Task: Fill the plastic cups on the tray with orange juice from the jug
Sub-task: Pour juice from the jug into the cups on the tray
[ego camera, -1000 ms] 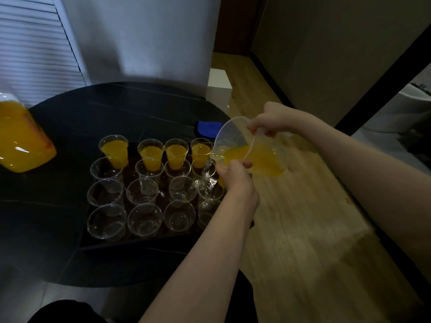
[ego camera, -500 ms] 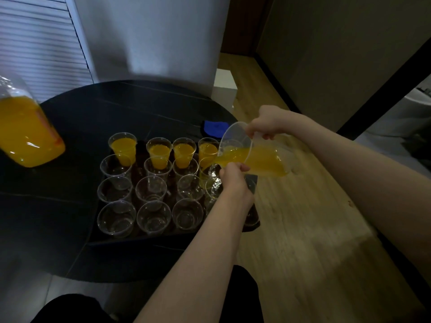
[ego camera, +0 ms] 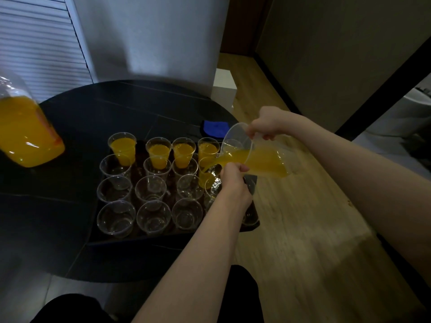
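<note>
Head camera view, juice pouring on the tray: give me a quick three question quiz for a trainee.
1. True or false: the right hand holds the tilted jug by its handle.
2. Which row's right-end cup is being filled? A) farthest B) second from far C) nearest
3. Fill in: the left hand steadies that ___.

Key: 1 true; 2 B; 3 cup.
</note>
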